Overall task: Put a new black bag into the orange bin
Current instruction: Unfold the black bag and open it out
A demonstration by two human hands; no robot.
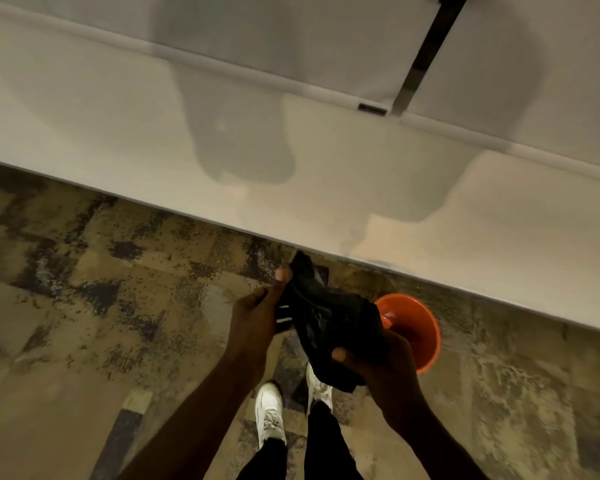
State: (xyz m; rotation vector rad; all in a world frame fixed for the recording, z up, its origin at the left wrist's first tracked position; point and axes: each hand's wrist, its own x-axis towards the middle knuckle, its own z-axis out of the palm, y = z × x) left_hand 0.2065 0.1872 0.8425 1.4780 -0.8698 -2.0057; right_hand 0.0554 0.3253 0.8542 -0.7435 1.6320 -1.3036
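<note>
A crumpled black bag (329, 320) hangs between both hands above the floor. My left hand (257, 313) pinches its upper left edge, thumb and fingers closed on the plastic. My right hand (378, 365) grips its lower right part. The orange bin (420, 327) stands on the carpet just right of the bag, under the edge of the white table; its inside looks bare and its left side is hidden by the bag and my right hand.
A white table (222, 140) runs across the upper half, its front edge slanting down to the right, with a white divider panel and a dark post (426, 53) behind. Patterned carpet (101, 289) covers the floor. My white shoes (271, 410) stand below the bag.
</note>
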